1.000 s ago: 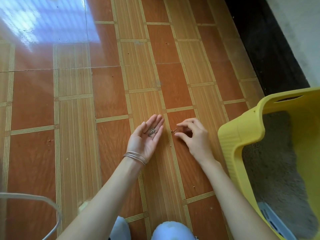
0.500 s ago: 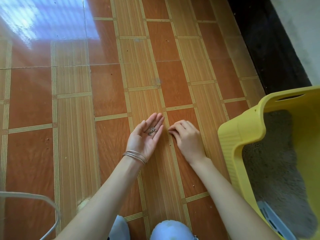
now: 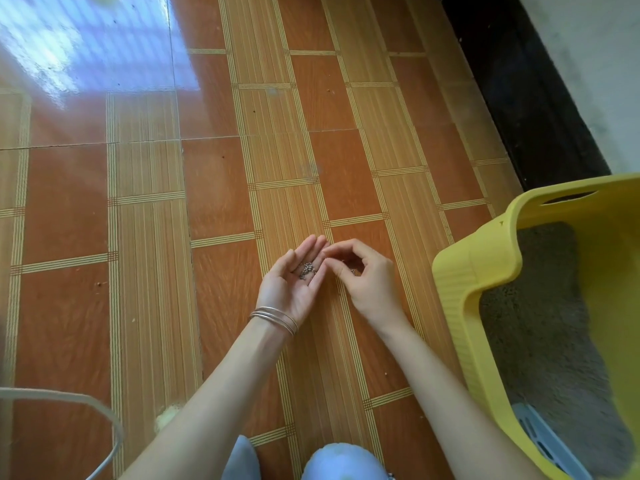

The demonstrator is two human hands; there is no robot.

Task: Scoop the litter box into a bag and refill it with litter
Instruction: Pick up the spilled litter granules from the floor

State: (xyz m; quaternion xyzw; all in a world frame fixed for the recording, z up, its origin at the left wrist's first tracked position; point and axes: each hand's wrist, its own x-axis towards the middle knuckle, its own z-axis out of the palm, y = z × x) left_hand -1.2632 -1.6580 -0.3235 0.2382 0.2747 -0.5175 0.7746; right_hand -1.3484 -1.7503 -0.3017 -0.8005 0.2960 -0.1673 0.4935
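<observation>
My left hand point(image 3: 294, 285) lies palm up just above the tiled floor, fingers straight, with a small heap of grey litter grains point(image 3: 307, 270) in the palm. Beside it, my right hand point(image 3: 370, 285) has thumb and forefinger pinched together at the left hand's fingertips, and a few grains show under its curled fingers. The yellow litter box point(image 3: 453, 289) stands on the floor to the right of both hands, with grey litter point(image 3: 540, 323) inside. A grey-blue scoop point(image 3: 547, 441) rests in the box's near corner. No bag is in view.
Orange and tan floor tiles point(image 3: 214, 188) stretch ahead and to the left. A dark strip point(image 3: 512, 98) runs along the white wall at the right. A white curved rim point(image 3: 104, 414) pokes in at the bottom left. My knees point(image 3: 343, 462) are at the bottom edge.
My right hand has lifted from the floor and moved left to the fingertips of my left hand, its thumb and forefinger now pinched. The left hand has stayed palm up with the grains.
</observation>
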